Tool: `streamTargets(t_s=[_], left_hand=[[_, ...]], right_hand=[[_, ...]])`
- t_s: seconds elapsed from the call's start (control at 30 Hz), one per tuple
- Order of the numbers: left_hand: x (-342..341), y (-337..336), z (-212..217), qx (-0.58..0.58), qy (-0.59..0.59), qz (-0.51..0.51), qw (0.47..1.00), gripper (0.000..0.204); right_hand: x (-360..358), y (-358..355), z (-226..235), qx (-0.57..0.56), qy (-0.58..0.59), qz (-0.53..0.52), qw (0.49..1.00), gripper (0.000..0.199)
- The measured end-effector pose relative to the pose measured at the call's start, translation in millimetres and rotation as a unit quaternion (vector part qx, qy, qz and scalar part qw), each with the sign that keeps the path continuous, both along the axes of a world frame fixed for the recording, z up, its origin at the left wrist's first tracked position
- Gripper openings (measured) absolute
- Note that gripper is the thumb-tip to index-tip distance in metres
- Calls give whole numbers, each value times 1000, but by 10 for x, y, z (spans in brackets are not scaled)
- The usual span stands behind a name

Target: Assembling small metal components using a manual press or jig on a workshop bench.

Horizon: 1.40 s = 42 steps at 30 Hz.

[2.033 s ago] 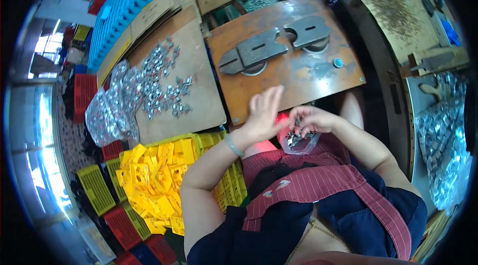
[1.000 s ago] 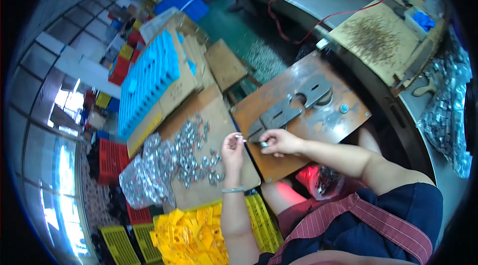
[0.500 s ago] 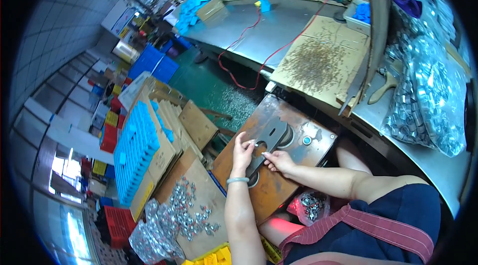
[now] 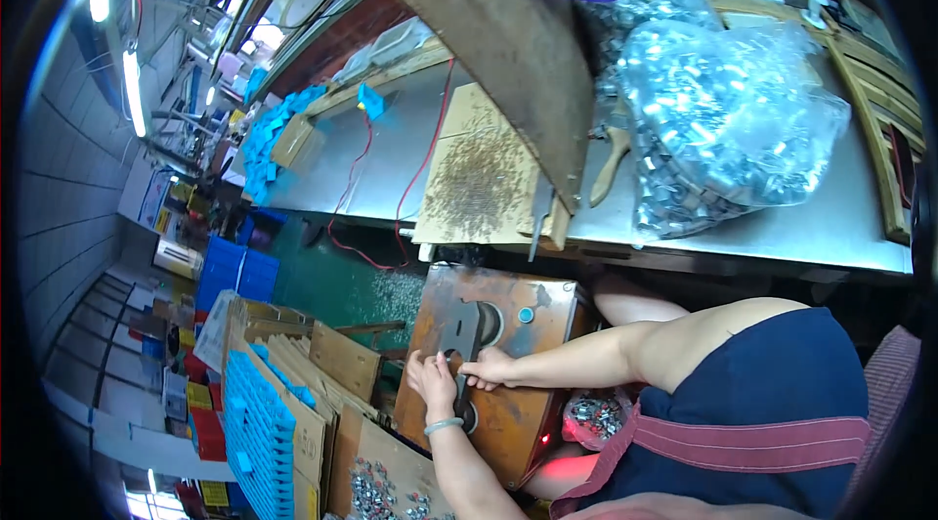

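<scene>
A rusty orange-brown metal plate point(image 4: 532, 310) lies in front of me, with grey metal jig pieces point(image 4: 461, 323) and round holes on it. My left hand point(image 4: 432, 378), a pale bangle on its wrist, and my right hand point(image 4: 489, 367) meet at the near end of the grey jig. The fingertips of both pinch at something small there; it is too small to make out. A small blue round part point(image 4: 526, 315) sits on the plate beside the jig. A clear bag of small metal parts point(image 4: 591, 417) rests at my lap under the right forearm.
Behind the plate runs a grey workbench point(image 4: 831, 227) bearing a cardboard sheet of tiny parts point(image 4: 479, 183), big clear bags of metal pieces point(image 4: 728, 119) and red wires point(image 4: 410, 178). Cardboard boxes point(image 4: 332, 364), a blue tray point(image 4: 256, 412) and loose metal parts point(image 4: 376, 496) lie to my left.
The view has swung up and away from the yellow crates toward the workbench. Both hands left the bag at my lap, went to the jig on the rusty plate and stay there.
</scene>
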State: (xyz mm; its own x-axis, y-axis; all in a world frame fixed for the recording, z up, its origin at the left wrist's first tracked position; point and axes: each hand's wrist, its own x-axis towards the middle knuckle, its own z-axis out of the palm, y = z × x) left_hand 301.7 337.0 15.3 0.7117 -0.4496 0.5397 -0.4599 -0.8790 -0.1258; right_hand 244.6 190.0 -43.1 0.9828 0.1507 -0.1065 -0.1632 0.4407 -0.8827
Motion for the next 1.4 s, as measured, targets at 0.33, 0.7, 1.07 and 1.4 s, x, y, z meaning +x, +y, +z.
streamTargets(t_s=[0.33, 0.7, 1.07, 1.4], left_hand=[[-1763, -100, -514, -91, 37, -137, 986, 32], [-3250, 1717, -932, -298, -3, 270, 916, 33], [-3279, 1976, -1148, -278, -48, 324, 903, 39], [-3080, 1439, -1263, -353, -97, 291, 884, 17]], right_hand=[[-1155, -409, -934, 312, 65, 434, 843, 34], [-1743, -13, -734, -395, -418, 403, 712, 14], [-1112, 2703, 5, -494, -641, 206, 550, 20], [-1345, 1316, -23, -49, -47, 460, 886, 46]])
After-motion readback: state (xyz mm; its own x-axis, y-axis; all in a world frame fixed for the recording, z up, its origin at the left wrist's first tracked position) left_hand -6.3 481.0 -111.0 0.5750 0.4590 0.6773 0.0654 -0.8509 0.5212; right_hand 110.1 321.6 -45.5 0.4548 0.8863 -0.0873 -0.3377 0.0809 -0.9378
